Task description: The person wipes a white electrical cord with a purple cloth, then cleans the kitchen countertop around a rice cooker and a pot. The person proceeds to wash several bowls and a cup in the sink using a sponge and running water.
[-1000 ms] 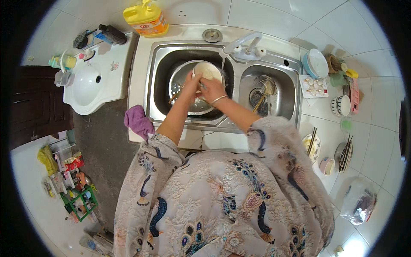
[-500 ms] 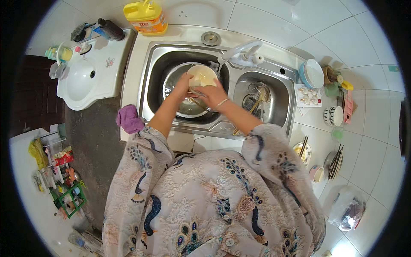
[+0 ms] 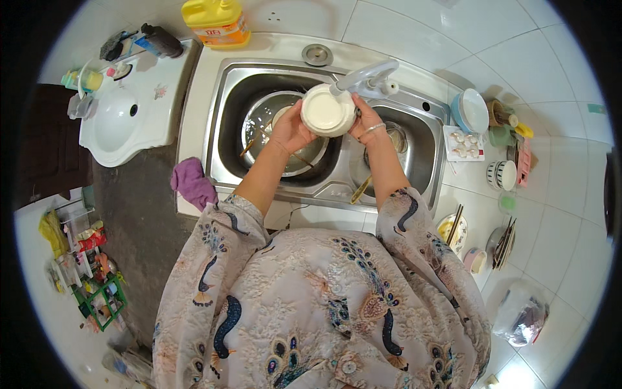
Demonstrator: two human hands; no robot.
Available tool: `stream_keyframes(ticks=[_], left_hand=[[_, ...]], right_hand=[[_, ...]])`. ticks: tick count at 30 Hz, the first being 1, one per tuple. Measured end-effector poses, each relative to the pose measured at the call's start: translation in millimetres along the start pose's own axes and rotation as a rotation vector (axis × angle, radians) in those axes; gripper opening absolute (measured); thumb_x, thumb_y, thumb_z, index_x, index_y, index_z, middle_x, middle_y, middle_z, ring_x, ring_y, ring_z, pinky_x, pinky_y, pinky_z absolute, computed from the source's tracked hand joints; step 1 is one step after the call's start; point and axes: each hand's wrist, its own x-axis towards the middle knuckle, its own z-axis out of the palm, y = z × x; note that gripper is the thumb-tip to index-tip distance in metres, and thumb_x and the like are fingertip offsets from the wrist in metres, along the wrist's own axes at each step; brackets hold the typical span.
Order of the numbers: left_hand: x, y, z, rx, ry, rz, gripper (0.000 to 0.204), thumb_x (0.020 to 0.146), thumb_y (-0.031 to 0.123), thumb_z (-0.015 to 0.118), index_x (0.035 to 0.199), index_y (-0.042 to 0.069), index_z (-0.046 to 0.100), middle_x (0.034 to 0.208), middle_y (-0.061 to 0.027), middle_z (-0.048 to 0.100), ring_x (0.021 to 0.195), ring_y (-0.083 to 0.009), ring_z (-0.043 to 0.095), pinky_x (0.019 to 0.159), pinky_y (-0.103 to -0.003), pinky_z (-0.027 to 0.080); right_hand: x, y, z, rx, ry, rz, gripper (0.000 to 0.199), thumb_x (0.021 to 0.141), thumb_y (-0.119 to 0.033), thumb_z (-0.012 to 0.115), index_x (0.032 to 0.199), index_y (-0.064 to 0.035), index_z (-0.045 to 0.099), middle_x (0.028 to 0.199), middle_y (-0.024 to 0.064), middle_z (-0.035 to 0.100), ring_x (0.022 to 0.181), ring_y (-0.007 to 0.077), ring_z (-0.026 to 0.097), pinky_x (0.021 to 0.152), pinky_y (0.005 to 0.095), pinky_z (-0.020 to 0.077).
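Both my hands hold a cream-white bowl [image 3: 324, 111] over the divider of the double sink, its round base facing up. My left hand [image 3: 290, 131] grips its left side, and my right hand [image 3: 367, 120] grips its right side. The white faucet [image 3: 366, 76] reaches over the bowl's upper edge; whether water runs from it I cannot tell. Below and left, a round metal basin [image 3: 308, 170] with water stands in the left sink [image 3: 217, 146]. Chopsticks [image 3: 249, 144] lie in it, and part of another pale bowl [image 3: 280, 115] shows behind my left hand.
The right sink [image 3: 424, 155] holds a wire strainer [image 3: 396, 137] and a yellowish handle [image 3: 361, 190]. A purple cloth [image 3: 193, 181] hangs at the counter's left edge. A yellow detergent jug [image 3: 216, 24] stands behind. Bowls [image 3: 472, 111], an egg tray [image 3: 464, 144] and dishes line the right counter.
My hands have moved right with the bowl, from above the basin to the faucet. The bowl has turned from showing its inside to showing its base. My hands are farther apart.
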Motion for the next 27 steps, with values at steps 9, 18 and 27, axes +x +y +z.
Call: stream_keyframes(ticks=[9,18,27], left_hand=[[5.8,23.2,25.9,0.537,0.005,0.279,0.032,0.087,0.012,0.056,0.116,0.001,0.052,0.107,-0.0057,0.060,0.097,-0.0137,0.056,0.088,-0.030,0.043],[8.8,4.8,9.3,0.786,0.278,0.326,0.023,0.091,0.018,0.051,0.105,0.001,0.060,0.093,-0.0010,0.061,0.083,-0.0090,0.055,0.076,-0.024,0.043],[-3.3,-13.9,18.4,0.670,0.263,0.381,0.022,0.091,0.018,0.051,0.105,0.002,0.059,0.093,-0.0013,0.061,0.084,-0.0096,0.055,0.077,-0.024,0.043]], right_hand=[[18.7,17.5,-4.8,-0.859,0.224,-0.819,0.026,0.091,-0.014,0.044,0.106,0.0015,0.059,0.102,0.0098,0.063,0.092,0.0180,0.059,0.084,0.0274,0.0442],[-4.9,29.2,28.6,-1.525,-0.121,-1.239,0.029,0.088,-0.014,0.048,0.111,-0.0001,0.058,0.104,0.0159,0.062,0.096,0.0272,0.060,0.086,0.0336,0.0450],[5.7,44.1,27.3,-1.546,-0.127,-1.221,0.030,0.089,-0.023,0.046,0.106,-0.0021,0.058,0.101,0.0163,0.062,0.095,0.0335,0.058,0.086,0.0366,0.0438]])
